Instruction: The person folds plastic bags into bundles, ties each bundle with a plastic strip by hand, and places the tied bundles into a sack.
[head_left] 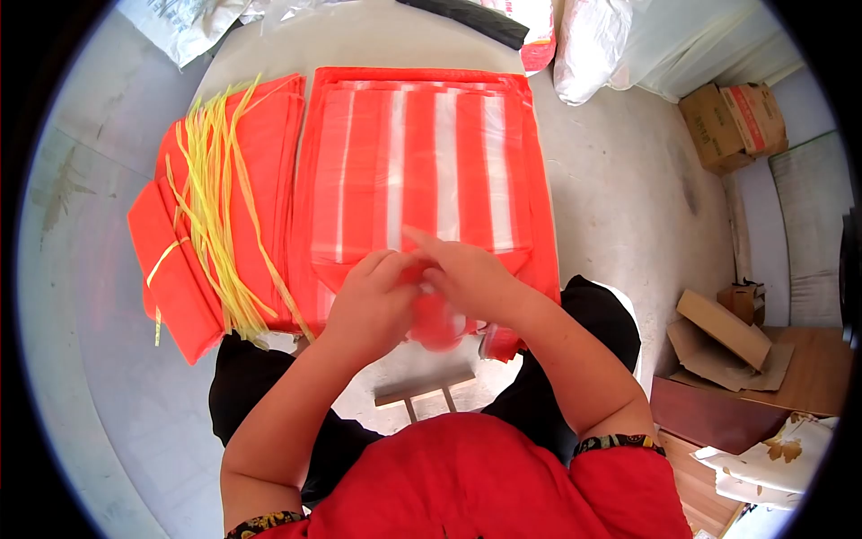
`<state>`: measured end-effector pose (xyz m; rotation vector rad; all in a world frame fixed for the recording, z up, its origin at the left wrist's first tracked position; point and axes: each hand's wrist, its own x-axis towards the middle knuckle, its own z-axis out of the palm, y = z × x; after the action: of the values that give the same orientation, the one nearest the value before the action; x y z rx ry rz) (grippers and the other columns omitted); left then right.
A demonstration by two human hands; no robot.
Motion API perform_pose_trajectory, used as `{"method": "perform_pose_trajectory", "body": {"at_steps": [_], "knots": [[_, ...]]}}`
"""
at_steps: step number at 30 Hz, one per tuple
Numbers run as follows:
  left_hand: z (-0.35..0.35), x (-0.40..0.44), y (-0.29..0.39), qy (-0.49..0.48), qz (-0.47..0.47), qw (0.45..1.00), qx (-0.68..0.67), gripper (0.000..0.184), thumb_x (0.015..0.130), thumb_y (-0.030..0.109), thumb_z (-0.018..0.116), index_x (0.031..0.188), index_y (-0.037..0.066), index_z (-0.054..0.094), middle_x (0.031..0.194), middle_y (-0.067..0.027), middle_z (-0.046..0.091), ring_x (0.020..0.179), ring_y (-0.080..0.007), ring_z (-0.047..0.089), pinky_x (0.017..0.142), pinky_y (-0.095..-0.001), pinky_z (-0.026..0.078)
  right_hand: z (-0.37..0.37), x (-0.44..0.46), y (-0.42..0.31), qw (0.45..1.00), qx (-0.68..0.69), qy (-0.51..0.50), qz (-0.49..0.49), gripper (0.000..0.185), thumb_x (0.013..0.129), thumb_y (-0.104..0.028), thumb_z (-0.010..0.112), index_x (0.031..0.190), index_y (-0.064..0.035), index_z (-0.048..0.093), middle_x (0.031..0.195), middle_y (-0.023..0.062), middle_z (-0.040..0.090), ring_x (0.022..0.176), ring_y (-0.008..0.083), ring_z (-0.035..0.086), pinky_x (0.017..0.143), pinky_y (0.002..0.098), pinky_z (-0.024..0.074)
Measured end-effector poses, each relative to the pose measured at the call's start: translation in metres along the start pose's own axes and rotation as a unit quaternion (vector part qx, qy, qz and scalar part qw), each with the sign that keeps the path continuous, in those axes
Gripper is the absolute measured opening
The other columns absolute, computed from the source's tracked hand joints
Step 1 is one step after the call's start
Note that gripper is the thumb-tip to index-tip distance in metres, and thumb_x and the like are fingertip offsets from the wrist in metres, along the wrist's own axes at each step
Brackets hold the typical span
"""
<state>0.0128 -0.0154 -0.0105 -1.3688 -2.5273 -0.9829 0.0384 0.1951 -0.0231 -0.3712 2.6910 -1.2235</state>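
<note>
Red plastic [437,329], blurred, seems pinched by the left hand [370,292] and right hand [474,277]; a loosened grip could let it fall.

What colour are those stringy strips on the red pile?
The strips are yellow, shown best in the head view.

Right of the pale floor [620,216], cardboard boxes [714,130] sit near brown furniture [813,364] bearing an open carton [725,332].

text: none readable | cardboard box [716,130]: print too small | red-and-white bag [540,36]: lettering unclear
</note>
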Motion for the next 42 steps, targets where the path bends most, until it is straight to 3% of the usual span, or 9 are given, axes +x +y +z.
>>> {"method": "perform_pose_trajectory", "body": {"at_steps": [3,6,9,12,15,18,27,37,42], "knots": [[0.002,0.001,-0.002,-0.004,-0.050,0.997,-0.060,0.021,0.074,0.001,0.079,0.095,0.000,0.075,0.119,-0.0136,0.067,0.105,-0.0342,0.066,0.087,-0.0434,0.056,-0.011,0.001,-0.008,0.980,0.151,-0.047,0.120,0.056,0.106,-0.007,0.053,0.160,-0.0140,0.041,0.122,0.0185,0.072,0.102,0.0304,0.070,0.088,0.0449,0.0573],[0.006,0.001,-0.009,-0.011,-0.080,0.993,-0.090,0.018,0.078,0.004,0.081,0.093,-0.002,0.073,0.113,-0.0146,0.069,0.100,-0.0344,0.067,0.083,-0.0434,0.056,-0.013,0.000,0.002,0.975,0.201,-0.016,0.093,0.056,0.106,-0.003,0.049,0.161,-0.0085,0.041,0.138,0.0121,0.068,0.096,0.0216,0.068,0.092,0.0359,0.0553],[0.008,0.005,-0.011,-0.017,-0.110,0.989,-0.099,0.019,0.079,0.006,0.082,0.092,-0.002,0.071,0.105,-0.0137,0.069,0.096,-0.0341,0.067,0.081,-0.0430,0.055,-0.015,-0.006,-0.003,0.972,0.208,0.044,0.102,0.043,0.105,-0.004,0.054,0.148,-0.0064,0.056,0.130,0.0111,0.069,0.093,0.0198,0.065,0.084,0.0341,0.0551],[0.010,0.009,-0.012,-0.010,-0.126,0.987,-0.101,0.019,0.080,0.006,0.082,0.091,-0.001,0.069,0.100,-0.0127,0.069,0.094,-0.0344,0.067,0.080,-0.0430,0.054,-0.016,-0.017,-0.003,0.986,0.052,0.147,-0.058,0.025,0.098,-0.004,0.063,0.122,-0.0056,0.069,0.119,0.0105,0.069,0.093,0.0218,0.066,0.078,0.0343,0.0551],[0.014,0.009,-0.013,-0.001,-0.128,0.987,-0.099,0.018,0.081,0.005,0.081,0.091,0.001,0.067,0.098,-0.0122,0.068,0.093,-0.0351,0.066,0.079,-0.0433,0.054,-0.019,-0.032,-0.013,0.990,-0.038,0.056,-0.127,0.014,0.090,-0.007,0.072,0.104,-0.0055,0.070,0.109,0.0108,0.067,0.099,0.0311,0.065,0.087,0.0389,0.0571],[0.015,0.010,-0.014,0.002,-0.138,0.986,-0.093,0.016,0.082,0.005,0.080,0.092,0.001,0.067,0.097,-0.0124,0.068,0.093,-0.0356,0.066,0.080,-0.0438,0.054,-0.009,-0.032,-0.010,0.976,-0.110,0.037,-0.187,0.014,0.087,-0.010,0.075,0.100,-0.0072,0.071,0.109,0.0067,0.067,0.098,0.0276,0.065,0.086,0.0373,0.0572],[0.014,0.005,-0.016,-0.008,-0.095,0.995,0.023,0.019,0.085,0.007,0.077,0.103,0.004,0.072,0.106,-0.0109,0.068,0.099,-0.0334,0.065,0.085,-0.0441,0.055,-0.010,-0.032,-0.003,0.968,-0.162,0.038,-0.190,0.030,0.087,-0.012,0.076,0.114,-0.0031,0.067,0.121,0.0095,0.063,0.118,0.0285,0.062,0.097,0.0372,0.0558],[-0.007,0.001,-0.013,-0.039,0.019,0.995,0.084,0.046,0.074,0.007,0.077,0.119,0.002,0.070,0.124,-0.0115,0.069,0.108,-0.0308,0.067,0.090,-0.0419,0.057,-0.007,-0.030,0.004,0.957,-0.197,0.077,-0.196,0.038,0.083,-0.001,0.071,0.121,-0.0004,0.066,0.121,0.0134,0.070,0.110,0.0304,0.070,0.091,0.0389,0.0608],[-0.003,-0.002,-0.023,-0.024,0.021,0.995,0.095,0.048,0.070,0.001,0.072,0.118,0.001,0.070,0.115,-0.0116,0.071,0.106,-0.0307,0.069,0.089,-0.0417,0.057,-0.010,-0.027,-0.001,0.953,-0.215,0.083,-0.197,0.044,0.080,0.001,0.070,0.124,0.0000,0.065,0.120,0.0138,0.071,0.108,0.0308,0.071,0.089,0.0394,0.0617]]}}
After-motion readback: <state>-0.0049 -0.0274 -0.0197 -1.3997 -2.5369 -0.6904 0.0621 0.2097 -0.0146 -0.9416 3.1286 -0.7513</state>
